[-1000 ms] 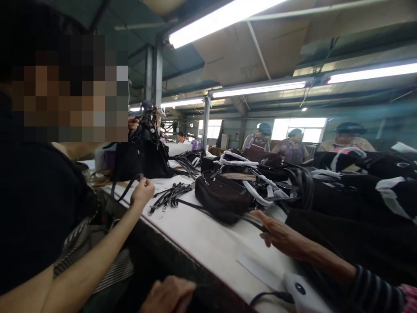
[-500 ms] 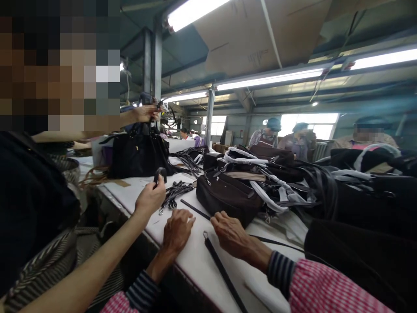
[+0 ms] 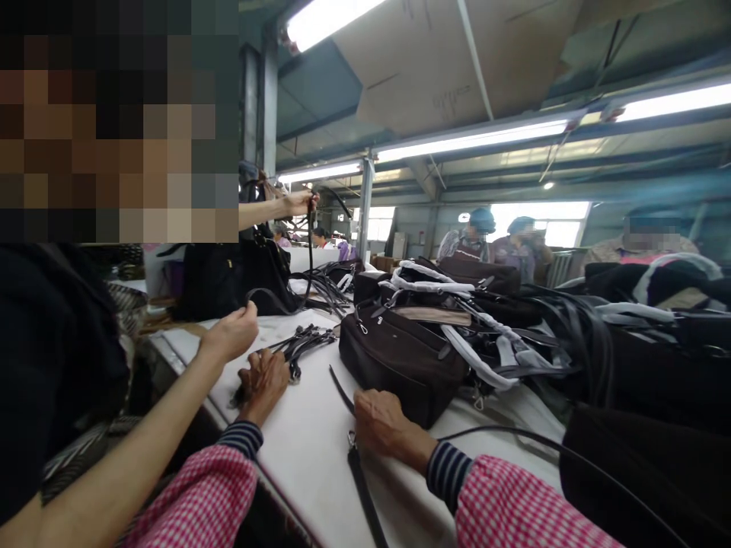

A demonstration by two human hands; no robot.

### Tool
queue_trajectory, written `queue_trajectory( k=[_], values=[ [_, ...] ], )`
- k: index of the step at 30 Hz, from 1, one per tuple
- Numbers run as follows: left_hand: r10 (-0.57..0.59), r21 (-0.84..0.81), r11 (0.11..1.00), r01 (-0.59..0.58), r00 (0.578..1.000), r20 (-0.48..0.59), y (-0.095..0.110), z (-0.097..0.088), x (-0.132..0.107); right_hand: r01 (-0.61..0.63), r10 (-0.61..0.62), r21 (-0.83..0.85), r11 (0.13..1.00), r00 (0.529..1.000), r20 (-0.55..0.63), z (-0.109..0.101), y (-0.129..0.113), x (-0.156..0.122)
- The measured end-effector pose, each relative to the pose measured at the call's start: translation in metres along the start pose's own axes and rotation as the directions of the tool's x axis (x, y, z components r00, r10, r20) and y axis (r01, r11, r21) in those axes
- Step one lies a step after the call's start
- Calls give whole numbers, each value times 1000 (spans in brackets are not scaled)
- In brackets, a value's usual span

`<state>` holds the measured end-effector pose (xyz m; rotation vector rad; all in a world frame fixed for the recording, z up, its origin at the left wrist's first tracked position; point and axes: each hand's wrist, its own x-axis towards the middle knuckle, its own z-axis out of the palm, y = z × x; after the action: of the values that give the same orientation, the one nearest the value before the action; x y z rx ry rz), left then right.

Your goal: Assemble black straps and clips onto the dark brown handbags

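my right hand (image 3: 384, 423) is closed on the soft, floppy black strap (image 3: 362, 489) on the worktop (image 3: 308, 457); best held near its clip (image 3: 350, 440). my left hand (image 3: 263, 379) rests on small straps (image 3: 302, 344); i cannot tell its grip.

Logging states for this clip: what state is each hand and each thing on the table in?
Left hand: on the table by the clips, fingers curled, grip unclear.
Right hand: laid over the strap, grip unclear.
Strap: flat on the table, passing under the right hand.
Brown bag: lying on the table.
Clips: loose bundle on the table.
Co-worker's strap: hanging looped between a co-worker's hands.
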<state>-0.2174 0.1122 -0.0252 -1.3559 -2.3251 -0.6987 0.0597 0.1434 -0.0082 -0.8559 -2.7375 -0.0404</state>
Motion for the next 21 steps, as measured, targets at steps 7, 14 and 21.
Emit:
queue_trajectory(
  k=[7,14,21],
  values=[
    [53,45,997,-56,996,68,11,-11,4,-312,199,483,818,942,271,-79,4,-29],
    [-38,-141,988,57,991,131,31,-48,1,-473,407,830,295,848,339,-144,-10,-90],
    [25,-535,842,72,985,172,85,-115,0,-316,454,941,123,861,230,-168,-16,-145]
  ],
)
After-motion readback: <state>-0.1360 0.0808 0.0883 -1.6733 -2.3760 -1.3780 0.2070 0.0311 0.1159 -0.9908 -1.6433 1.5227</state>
